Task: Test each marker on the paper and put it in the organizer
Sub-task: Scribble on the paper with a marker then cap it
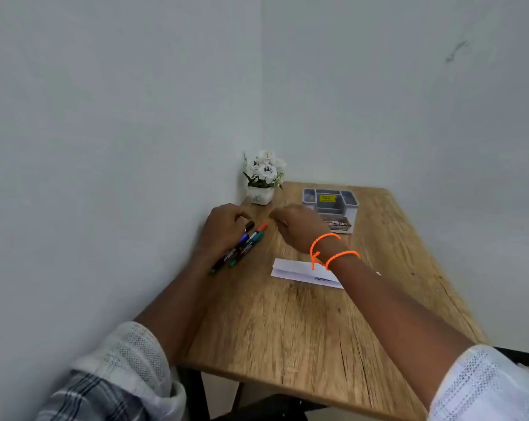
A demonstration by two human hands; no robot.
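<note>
Several markers (247, 242) lie in a bunch at the table's left edge, with red, green, blue and black caps pointing away from me. My left hand (223, 227) rests over them, its fingers curled round the bunch, and the black cap sticks out by the thumb. My right hand (299, 227), with orange bands on the wrist, hovers just right of the caps, blurred, fingers apart and holding nothing. The folded white paper (296, 270) lies under my right forearm and carries a dark scribble. The grey organizer (308, 196) stands behind my right hand.
A small white pot of white flowers (261, 179) stands in the far left corner against the wall. Walls close off the wooden table (302, 329) on the left and at the back. Black table legs show below its near edge.
</note>
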